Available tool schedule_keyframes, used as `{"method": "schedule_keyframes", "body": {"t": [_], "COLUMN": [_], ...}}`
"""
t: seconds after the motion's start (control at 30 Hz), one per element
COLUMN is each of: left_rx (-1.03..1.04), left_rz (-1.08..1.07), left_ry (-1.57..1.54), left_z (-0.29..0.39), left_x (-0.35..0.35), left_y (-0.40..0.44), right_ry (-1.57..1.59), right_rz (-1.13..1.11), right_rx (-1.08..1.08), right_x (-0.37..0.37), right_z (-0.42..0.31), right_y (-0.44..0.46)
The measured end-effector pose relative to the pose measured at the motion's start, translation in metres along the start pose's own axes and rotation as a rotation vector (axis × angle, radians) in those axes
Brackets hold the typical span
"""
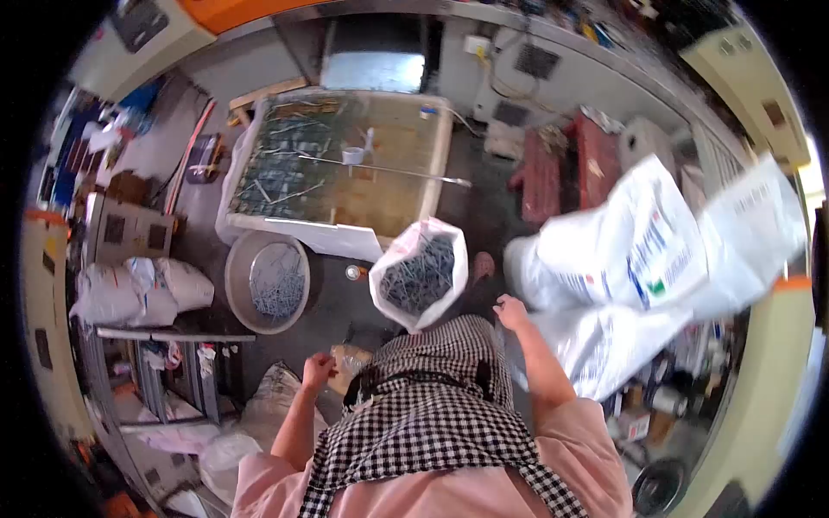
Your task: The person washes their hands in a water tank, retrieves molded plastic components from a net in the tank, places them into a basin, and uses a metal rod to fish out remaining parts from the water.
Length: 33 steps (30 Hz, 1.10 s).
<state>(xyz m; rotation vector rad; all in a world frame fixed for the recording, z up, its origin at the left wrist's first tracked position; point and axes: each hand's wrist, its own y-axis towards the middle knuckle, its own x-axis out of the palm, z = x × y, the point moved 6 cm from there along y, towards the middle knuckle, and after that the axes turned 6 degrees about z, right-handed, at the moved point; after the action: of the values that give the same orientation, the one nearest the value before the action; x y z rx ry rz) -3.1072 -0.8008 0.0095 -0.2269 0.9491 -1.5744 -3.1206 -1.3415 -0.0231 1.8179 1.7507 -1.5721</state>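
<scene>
My left hand (pixel 319 369) hangs loosely curled beside my checked apron, fingers a little apart, with nothing visible in it. A brown piece of packaging (pixel 350 359) lies just beyond its fingertips. On the other side, my right hand (pixel 511 312) is held out low near the white plastic sacks (pixel 596 350), thumb and fingers slightly parted around nothing I can see. In front of my apron stands an open white sack (pixel 418 320), filled with thin grey-blue plastic pieces (pixel 420 274). A round metal basin (pixel 237 311) to its left holds similar pieces (pixel 276 285).
A large white-rimmed water tank (pixel 432 186) stands ahead, with a long rod (pixel 389 170) and a white cup (pixel 352 155) over it. A can (pixel 355 273) is on the floor. Red stools (pixel 541 186) stand at right; a metal rack (pixel 173 335) at left.
</scene>
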Motion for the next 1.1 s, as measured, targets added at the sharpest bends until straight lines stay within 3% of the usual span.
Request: {"method": "schedule_keyframes", "body": {"t": [0.1, 0.2, 0.23, 0.3, 0.37, 0.43, 0.5, 0.53, 0.57, 0.6, 0.7, 0.83, 0.9, 1.0, 1.07, 1.1], "left_rx": [-0.271, -0.434, -0.533, -0.724, -0.702, -0.708, -0.809, -0.815, -0.903, -0.988, -1.001, -1.008, -1.084, -1.104, -1.060, -1.050], "left_rz": [0.155, 0.226, 0.233, 0.240, 0.003, 0.056, 0.155, 0.167, 0.215, 0.253, 0.279, 0.194, 0.212, 0.288, 0.255, 0.248], "left_ry": [-0.295, -0.420, -0.542, -0.770, -0.681, -0.438, -0.699, -0.696, -0.464, -0.232, -0.222, -0.244, -0.283, -0.398, -0.408, -0.419], "left_z": [-0.022, -0.048, -0.064, -0.085, -0.069, 0.008, 0.024, 0.024, 0.017, 0.016, 0.035, -0.027, -0.005, 0.008, 0.016, 0.020], "left_x": [0.014, 0.042, 0.062, 0.089, 0.129, 0.140, 0.154, 0.157, 0.158, 0.157, 0.174, 0.198, 0.207, 0.213, 0.215, 0.217], "left_y": [-0.020, -0.048, -0.060, -0.098, -0.116, -0.120, -0.119, -0.112, -0.111, -0.115, -0.110, -0.147, -0.143, -0.140, -0.133, -0.128], "right_ry": [-0.042, -0.104, -0.030, -0.130, -0.131, -0.217, -0.306, -0.339, -0.375, -0.391, -0.451, -0.583, -0.603, -0.399, -0.275, -0.299], "right_rz": [-0.116, -0.171, -0.109, -0.189, -0.283, -0.314, -0.358, -0.317, -0.279, -0.295, -0.312, -0.262, -0.259, -0.304, -0.271, -0.260], "right_rx": [0.029, -0.120, -0.191, -0.213, -0.214, -0.156, -0.115, -0.151, -0.187, -0.193, -0.192, -0.216, -0.177, -0.197, -0.447, -0.443], "right_x": [-0.033, -0.037, -0.033, -0.031, -0.032, -0.029, -0.023, -0.004, 0.016, 0.024, 0.070, 0.123, 0.140, 0.157, 0.155, 0.140], "right_z": [-0.024, -0.041, -0.041, -0.053, -0.065, -0.075, -0.090, -0.086, -0.080, -0.087, -0.090, -0.087, -0.077, -0.078, -0.093, -0.107], "right_y": [0.091, 0.188, 0.221, 0.274, 0.331, 0.385, 0.437, 0.470, 0.499, 0.514, 0.550, 0.571, 0.575, 0.569, 0.549, 0.529]}}
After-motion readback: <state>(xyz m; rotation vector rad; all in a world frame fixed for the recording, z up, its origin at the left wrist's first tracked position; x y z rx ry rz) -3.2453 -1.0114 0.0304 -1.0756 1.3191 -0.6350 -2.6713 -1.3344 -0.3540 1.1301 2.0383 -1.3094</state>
